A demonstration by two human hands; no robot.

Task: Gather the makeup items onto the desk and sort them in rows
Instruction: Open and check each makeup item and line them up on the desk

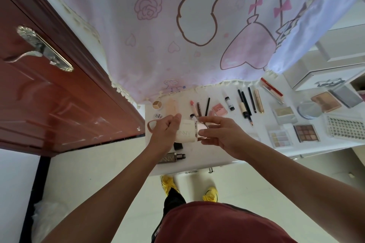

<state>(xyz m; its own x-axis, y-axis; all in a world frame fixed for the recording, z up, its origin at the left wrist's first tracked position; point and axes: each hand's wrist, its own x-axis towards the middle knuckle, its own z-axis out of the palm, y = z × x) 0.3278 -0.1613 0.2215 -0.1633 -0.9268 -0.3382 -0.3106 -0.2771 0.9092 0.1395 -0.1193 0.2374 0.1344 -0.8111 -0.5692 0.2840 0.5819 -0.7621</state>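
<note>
Our left hand (165, 131) curls round the cream bottle (184, 135) to steady it. Our right hand (225, 136) pinches its rose-gold cap (203, 131), probably seating it before it joins a row on the desk (197, 162).

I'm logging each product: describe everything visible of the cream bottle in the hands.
The cream bottle looks like matte plastic, with pale printed lettering and a shiny rose-gold cap at its right end. It is held sideways over the left part of the desk: the left hand grips its body, the right hand pinches the cap.

Pencils (245, 104) behind palettes (306, 133) on desk (197, 165), door (49, 92) left
</note>
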